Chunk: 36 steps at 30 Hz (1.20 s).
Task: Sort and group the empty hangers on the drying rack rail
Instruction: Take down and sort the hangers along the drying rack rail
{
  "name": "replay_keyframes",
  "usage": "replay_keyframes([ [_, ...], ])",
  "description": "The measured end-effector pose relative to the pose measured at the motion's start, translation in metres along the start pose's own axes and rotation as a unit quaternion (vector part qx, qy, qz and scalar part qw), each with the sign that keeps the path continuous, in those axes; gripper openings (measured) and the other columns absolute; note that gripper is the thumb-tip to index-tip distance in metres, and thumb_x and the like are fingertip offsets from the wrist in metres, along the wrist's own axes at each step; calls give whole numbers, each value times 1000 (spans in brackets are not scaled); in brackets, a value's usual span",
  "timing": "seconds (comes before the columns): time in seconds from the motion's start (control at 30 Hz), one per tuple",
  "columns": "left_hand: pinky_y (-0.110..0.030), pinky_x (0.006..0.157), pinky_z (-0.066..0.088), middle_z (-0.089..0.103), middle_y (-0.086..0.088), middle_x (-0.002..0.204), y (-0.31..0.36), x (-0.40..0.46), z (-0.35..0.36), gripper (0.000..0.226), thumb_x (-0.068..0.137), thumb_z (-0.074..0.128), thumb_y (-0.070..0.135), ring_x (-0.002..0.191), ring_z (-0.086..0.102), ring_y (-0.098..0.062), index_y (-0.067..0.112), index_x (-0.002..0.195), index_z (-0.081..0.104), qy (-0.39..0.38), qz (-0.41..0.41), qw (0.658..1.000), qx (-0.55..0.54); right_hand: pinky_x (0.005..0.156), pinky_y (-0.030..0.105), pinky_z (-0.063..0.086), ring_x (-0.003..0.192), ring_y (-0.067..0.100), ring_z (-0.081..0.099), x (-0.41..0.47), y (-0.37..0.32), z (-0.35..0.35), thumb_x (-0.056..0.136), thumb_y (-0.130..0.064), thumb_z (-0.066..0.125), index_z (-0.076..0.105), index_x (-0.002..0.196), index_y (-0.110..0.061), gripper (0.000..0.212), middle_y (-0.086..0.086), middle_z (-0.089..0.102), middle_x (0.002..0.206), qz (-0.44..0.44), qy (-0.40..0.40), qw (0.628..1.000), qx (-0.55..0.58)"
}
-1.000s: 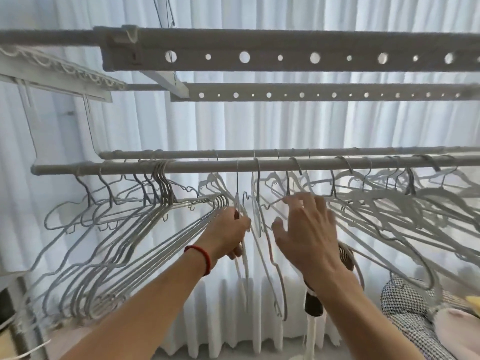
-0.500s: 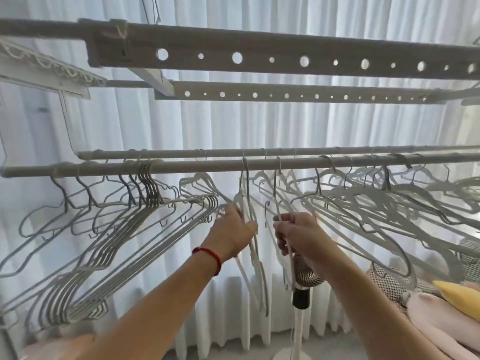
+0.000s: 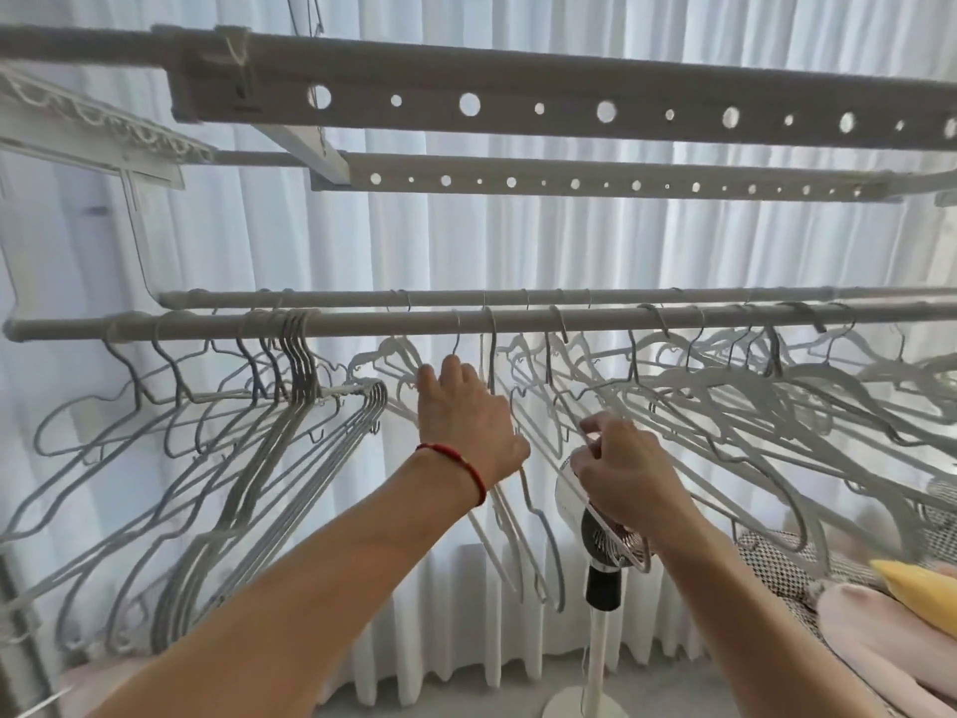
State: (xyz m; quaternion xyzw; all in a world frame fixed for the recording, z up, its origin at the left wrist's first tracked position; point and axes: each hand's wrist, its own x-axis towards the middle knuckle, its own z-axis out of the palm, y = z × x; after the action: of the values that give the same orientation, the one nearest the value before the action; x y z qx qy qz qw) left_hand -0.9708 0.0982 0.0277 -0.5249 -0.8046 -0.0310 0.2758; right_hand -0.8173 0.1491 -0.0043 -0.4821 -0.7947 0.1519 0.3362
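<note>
Since half a second ago, the left hand [image 3: 466,422] has climbed toward the near rail [image 3: 518,319], fingers curled around a hanger's neck [image 3: 454,349] just below it. Lower and to the right, the right hand [image 3: 624,471] pinches a white hanger's arm [image 3: 600,502]. Grouped hangers [image 3: 290,406] crowd the rail's left end; loose ones [image 3: 751,396] spread right. White pleated curtains [image 3: 518,241] fill the background, a standing fan [image 3: 603,588] below.

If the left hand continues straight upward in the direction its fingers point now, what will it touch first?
Most likely the front rail. The left hand points up, its fingertips just below the wire hook of a hanger hung there. Depth is unclear, so it may brush that hook first.
</note>
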Motion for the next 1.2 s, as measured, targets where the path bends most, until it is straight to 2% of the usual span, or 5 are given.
replay_keyframes([
  [0.23,-42,95,38,51,-14,127,9,8,15,29,78,63,41,124,36,-36,19,96,64,-25,-94,980,-173,94,43,48,120,30,54,-5,-7,1,94,-27,57,51,137,-12,45,10,59,129,-50,24,994,-93],
  [0.53,-38,95,35,64,-7,81,11,1,-7,39,88,56,40,101,50,-28,15,58,56,73,-41,913,-399,106,46,42,127,27,52,-2,-16,-10,95,-24,59,59,135,-17,41,5,60,135,-151,78,984,-57],
  [0.67,-40,77,45,43,1,49,7,-10,-30,49,87,61,32,71,46,-23,15,45,40,78,-45,842,-532,100,44,44,118,28,56,-4,-23,-16,94,-18,59,64,124,-17,31,5,66,124,-195,116,973,-38],
  [0.8,-26,55,40,47,3,54,-10,-15,-57,43,91,58,33,54,45,-12,1,63,61,-5,-45,792,-609,96,46,47,109,29,60,-7,-42,-24,93,-13,60,67,115,-19,24,6,69,116,-245,136,960,-13],
  [1.2,-31,63,35,43,-2,74,-133,-70,-60,29,92,51,16,74,42,-17,20,64,50,-217,57,526,-820,83,47,57,90,20,72,-22,-93,-8,92,-23,70,55,125,-20,37,-3,74,100,-255,49,965,41],
])
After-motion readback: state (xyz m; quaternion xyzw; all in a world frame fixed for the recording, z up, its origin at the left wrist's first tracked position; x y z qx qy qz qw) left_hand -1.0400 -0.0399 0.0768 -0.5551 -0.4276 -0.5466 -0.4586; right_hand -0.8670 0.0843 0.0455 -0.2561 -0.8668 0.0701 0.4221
